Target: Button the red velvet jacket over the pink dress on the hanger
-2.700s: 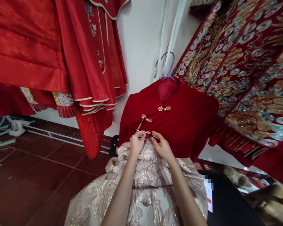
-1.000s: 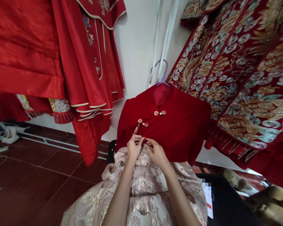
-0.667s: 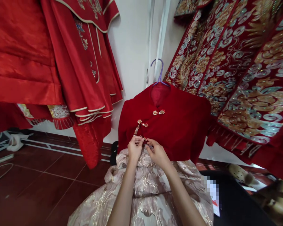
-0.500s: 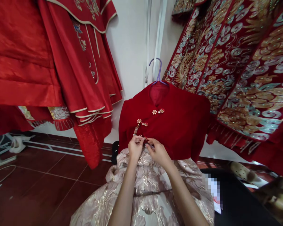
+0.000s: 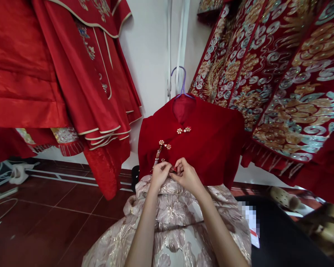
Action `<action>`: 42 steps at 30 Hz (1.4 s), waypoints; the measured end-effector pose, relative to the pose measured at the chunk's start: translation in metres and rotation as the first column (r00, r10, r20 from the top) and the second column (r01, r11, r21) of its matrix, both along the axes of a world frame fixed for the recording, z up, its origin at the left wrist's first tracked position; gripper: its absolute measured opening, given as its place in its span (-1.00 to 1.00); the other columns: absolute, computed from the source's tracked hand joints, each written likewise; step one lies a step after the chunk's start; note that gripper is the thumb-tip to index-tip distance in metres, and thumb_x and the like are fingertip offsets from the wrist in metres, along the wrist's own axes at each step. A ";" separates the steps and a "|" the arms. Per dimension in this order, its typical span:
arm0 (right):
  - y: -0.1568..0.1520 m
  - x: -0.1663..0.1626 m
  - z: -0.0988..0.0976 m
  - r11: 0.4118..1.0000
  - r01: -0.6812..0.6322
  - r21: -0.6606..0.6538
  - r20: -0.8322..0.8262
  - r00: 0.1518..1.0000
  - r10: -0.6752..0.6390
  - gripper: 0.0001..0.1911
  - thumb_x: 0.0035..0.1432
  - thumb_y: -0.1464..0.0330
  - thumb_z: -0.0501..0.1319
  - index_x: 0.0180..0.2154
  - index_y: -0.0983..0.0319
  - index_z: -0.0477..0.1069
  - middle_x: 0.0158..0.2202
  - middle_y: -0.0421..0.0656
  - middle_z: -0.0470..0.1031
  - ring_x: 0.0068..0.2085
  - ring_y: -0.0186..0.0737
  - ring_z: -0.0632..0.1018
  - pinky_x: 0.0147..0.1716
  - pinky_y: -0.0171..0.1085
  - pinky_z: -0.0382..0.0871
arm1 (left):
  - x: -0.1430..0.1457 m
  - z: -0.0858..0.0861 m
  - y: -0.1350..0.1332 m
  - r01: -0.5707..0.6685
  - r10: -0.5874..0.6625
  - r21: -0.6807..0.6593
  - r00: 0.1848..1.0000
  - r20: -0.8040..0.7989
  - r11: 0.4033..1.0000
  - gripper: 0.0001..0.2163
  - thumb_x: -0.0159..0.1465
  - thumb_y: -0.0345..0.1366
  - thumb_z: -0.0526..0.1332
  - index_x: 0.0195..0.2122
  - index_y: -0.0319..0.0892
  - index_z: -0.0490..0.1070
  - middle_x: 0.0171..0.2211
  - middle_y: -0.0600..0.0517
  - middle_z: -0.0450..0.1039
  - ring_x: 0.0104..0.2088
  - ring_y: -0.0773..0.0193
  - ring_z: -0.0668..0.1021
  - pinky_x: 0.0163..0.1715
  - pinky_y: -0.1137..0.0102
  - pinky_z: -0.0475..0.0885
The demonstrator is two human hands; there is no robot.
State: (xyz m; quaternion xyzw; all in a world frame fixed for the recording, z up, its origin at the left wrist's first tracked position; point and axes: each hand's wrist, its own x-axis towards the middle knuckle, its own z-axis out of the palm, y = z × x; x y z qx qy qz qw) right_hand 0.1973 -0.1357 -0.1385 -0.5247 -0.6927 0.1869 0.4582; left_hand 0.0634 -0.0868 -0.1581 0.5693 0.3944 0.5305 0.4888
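A deep red velvet jacket point(image 5: 203, 148) hangs on a purple hanger point(image 5: 183, 83) in front of me. A flower-shaped beaded clasp point(image 5: 183, 130) sits below its neck opening, and a second clasp point(image 5: 165, 144) lies lower left with a beaded strand point(image 5: 157, 155) hanging from it. At the jacket's lower front, my left hand point(image 5: 160, 176) pinches the cloth with thumb and fingers. Close beside it, my right hand point(image 5: 186, 177) is closed on the same edge, a bit of red showing between its fingertips. What lies exactly between the fingers is partly hidden. A pale gold floral brocade skirt point(image 5: 171, 213) spreads beneath both forearms.
Red garments point(image 5: 91, 74) with cream piping hang on the left, and an embroidered sequined robe point(image 5: 281, 85) on the right. White rack poles point(image 5: 181, 40) stand behind the hanger. A black surface point(image 5: 278, 230) is at lower right, near a beige clog point(image 5: 281, 197).
My right hand has turned and its fingertips have lifted slightly, with red cloth now folded up between them. My left hand stays beside it, a little lower. The view has shifted slightly.
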 end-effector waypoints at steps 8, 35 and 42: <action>-0.010 0.004 0.018 0.972 0.100 0.212 -0.075 0.993 -0.086 -0.75 0.02 0.36 0.24 -0.19 0.18 0.33 -0.30 -0.21 0.40 -0.37 -0.33 0.42 -0.38 -0.35 0.31 | 0.005 0.030 -0.015 0.351 -0.280 -0.195 0.907 0.314 0.916 -0.78 0.09 -0.20 0.25 -0.52 -0.29 0.51 -0.50 -0.05 0.53 -0.45 0.31 0.53 -0.33 0.43 0.42; -0.024 0.022 0.037 0.935 0.151 0.321 -0.162 0.981 -0.103 -0.91 0.05 0.47 0.20 -0.34 0.20 0.41 -0.43 -0.26 0.35 -0.50 -0.42 0.33 -0.55 -0.39 0.19 | 0.015 0.053 0.025 0.083 0.027 -0.137 0.760 0.650 0.987 -0.90 0.10 -0.44 0.30 -0.34 -0.30 0.55 -0.22 -0.11 0.58 -0.12 0.26 0.58 0.05 0.35 0.37; -0.024 0.016 0.038 0.944 0.119 0.307 -0.153 0.985 -0.075 -0.94 0.07 0.45 0.17 -0.36 0.21 0.40 -0.42 -0.24 0.35 -0.51 -0.41 0.32 -0.56 -0.38 0.17 | 0.025 0.056 0.028 0.018 0.093 -0.178 0.796 0.598 0.984 -0.88 0.16 -0.33 0.26 -0.33 -0.25 0.54 -0.23 -0.07 0.58 -0.26 0.36 0.58 -0.16 0.46 0.43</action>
